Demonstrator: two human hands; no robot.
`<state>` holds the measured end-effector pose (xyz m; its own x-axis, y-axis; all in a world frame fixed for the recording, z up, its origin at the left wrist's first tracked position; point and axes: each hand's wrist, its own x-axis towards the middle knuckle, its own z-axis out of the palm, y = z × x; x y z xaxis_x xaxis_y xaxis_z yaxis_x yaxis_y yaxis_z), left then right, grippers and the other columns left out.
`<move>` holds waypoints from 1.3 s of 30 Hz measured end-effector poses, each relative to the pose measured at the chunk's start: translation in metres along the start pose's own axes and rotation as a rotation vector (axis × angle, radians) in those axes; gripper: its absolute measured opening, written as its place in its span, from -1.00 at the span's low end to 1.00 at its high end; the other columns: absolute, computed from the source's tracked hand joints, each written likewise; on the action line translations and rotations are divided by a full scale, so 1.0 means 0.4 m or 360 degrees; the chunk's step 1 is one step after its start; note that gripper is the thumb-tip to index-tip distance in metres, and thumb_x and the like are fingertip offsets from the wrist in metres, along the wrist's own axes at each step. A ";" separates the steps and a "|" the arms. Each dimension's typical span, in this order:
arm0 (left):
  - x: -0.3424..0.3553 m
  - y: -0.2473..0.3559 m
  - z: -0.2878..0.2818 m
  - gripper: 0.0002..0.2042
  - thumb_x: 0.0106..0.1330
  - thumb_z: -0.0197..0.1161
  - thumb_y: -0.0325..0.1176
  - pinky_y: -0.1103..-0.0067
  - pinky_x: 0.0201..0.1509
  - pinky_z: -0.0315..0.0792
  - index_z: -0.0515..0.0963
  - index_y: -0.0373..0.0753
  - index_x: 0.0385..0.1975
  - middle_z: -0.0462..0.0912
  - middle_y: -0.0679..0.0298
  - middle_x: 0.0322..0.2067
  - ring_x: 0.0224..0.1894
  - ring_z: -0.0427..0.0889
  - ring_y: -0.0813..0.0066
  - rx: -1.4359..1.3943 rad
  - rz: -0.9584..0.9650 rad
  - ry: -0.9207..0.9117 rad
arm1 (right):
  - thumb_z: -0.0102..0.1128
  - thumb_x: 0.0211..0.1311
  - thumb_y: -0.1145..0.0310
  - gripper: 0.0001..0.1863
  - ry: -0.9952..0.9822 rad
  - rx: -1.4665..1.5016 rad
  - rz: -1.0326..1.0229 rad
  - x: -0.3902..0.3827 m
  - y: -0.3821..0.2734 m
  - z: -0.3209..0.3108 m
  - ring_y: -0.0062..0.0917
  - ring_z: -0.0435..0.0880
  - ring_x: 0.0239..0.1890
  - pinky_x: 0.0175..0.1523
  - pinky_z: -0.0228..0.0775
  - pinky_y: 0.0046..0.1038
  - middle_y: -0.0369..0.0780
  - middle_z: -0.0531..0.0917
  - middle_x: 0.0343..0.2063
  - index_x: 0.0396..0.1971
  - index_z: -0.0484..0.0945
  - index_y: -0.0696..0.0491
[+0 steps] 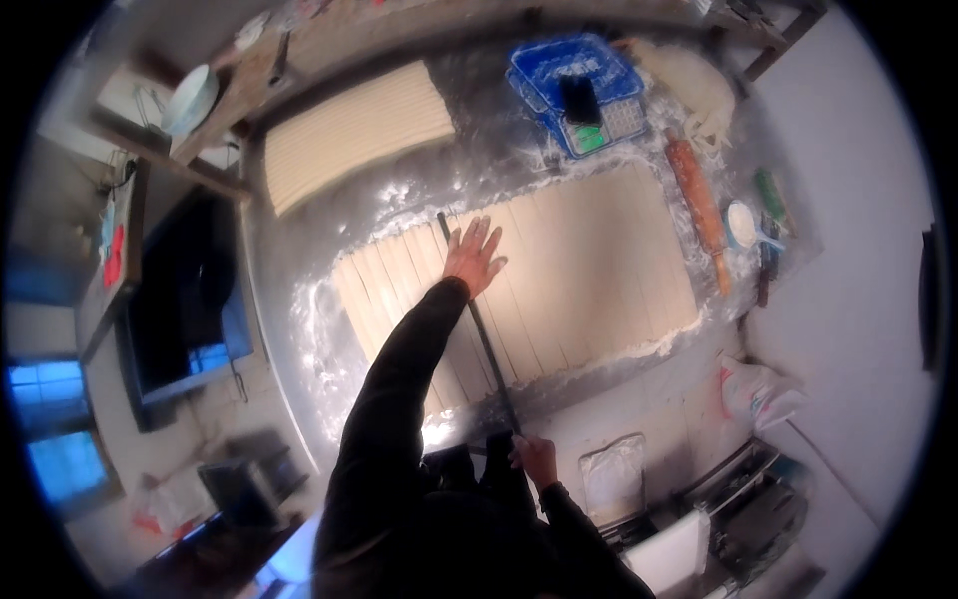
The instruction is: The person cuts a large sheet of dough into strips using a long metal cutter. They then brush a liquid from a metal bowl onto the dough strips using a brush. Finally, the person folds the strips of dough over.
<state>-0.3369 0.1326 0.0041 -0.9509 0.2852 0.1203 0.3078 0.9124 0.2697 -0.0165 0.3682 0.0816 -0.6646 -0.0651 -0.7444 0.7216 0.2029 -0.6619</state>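
A sheet of dough (599,265) is lying flat on the powder-dusted desk (489,110), showing a pale cream colour and a roughly rectangular outline. Thin parallel lines are dividing its left part into narrow strips, and a few more are running near its right edge; the broad area between is looking smooth, partly shaded. A thin dark rod (487,344) is crossing the sheet. The left hand (473,262) is resting palm down over it, fingers spreading apart; the right hand (536,458) is gripping its near end, fingers curling closed.
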 end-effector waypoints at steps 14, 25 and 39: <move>0.012 0.012 -0.016 -0.34 0.37 0.03 0.04 0.02 0.43 -0.10 0.13 -0.12 0.40 -0.03 0.05 0.44 0.48 -0.05 0.08 0.0050 -0.0052 -0.0086 | 0.07 0.25 0.38 -0.72 0.0130 -0.0059 -0.0004 0.034 0.025 -0.011 -0.56 0.59 -0.68 -0.51 0.43 -0.51 -0.18 0.65 -0.65 -0.54 0.61 0.25; 0.094 0.084 0.025 -0.33 0.35 0.02 0.10 0.09 0.45 -0.09 0.18 -0.10 0.38 0.06 0.05 0.41 0.48 -0.03 0.12 -0.0180 -0.0008 -0.0060 | 0.16 0.28 0.31 -0.72 0.0162 -0.0051 -0.0195 0.008 -0.026 -0.093 -0.60 0.59 -0.68 -0.53 0.41 -0.55 -0.18 0.63 -0.65 -0.41 0.62 0.27; 0.103 0.096 0.025 -0.36 0.36 0.03 0.05 0.07 0.44 -0.09 0.18 -0.15 0.37 0.05 0.04 0.41 0.47 -0.02 0.09 -0.0129 -0.0051 0.0004 | 0.15 0.29 0.27 -0.71 0.0176 -0.0153 -0.0006 0.119 0.053 -0.104 -0.61 0.61 -0.65 -0.50 0.44 -0.54 -0.18 0.68 -0.60 -0.33 0.66 0.23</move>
<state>-0.3644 0.1824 0.0099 -0.9602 0.2554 0.1128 0.2790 0.8943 0.3498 -0.0409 0.4101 0.0357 -0.6882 0.0410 -0.7244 0.7008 0.2958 -0.6491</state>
